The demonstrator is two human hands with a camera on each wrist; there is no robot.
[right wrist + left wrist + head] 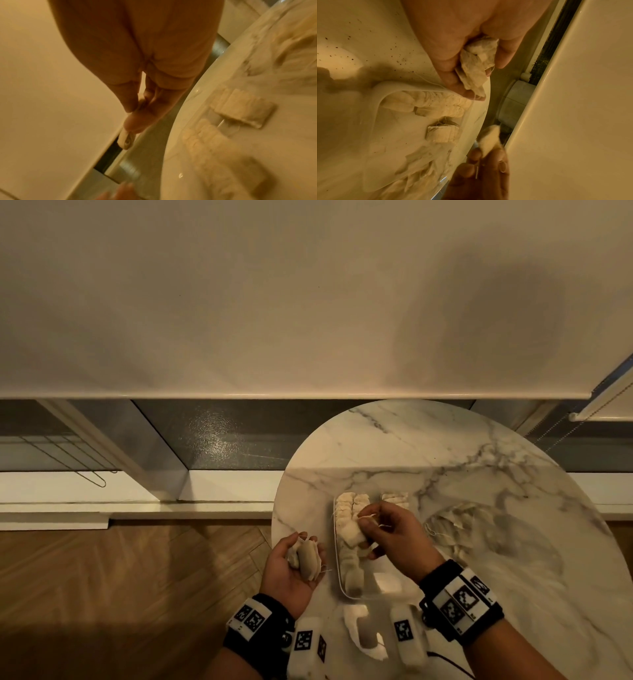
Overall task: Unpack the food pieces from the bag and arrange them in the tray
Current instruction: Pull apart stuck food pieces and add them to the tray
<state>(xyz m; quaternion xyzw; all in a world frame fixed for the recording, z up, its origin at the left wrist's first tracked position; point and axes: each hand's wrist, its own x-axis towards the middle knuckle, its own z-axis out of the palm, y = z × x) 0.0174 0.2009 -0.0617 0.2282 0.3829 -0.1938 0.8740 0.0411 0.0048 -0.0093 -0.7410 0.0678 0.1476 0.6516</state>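
Small pale tea-bag-like food pieces are the task's items. My left hand, palm up at the table's left edge, grips a bunch of pieces. My right hand hovers over the clear tray and pinches one piece by its top. A row of pieces stands along the tray's left side, with a short stack at its far end. The clear bag lies crumpled right of the tray, pieces still inside.
The tray and bag sit on a round marble table, whose left rim runs close beside the tray. Beyond it are a wooden floor, a low white sill and a drawn roller blind. Dark crumbs speckle the tabletop in the left wrist view.
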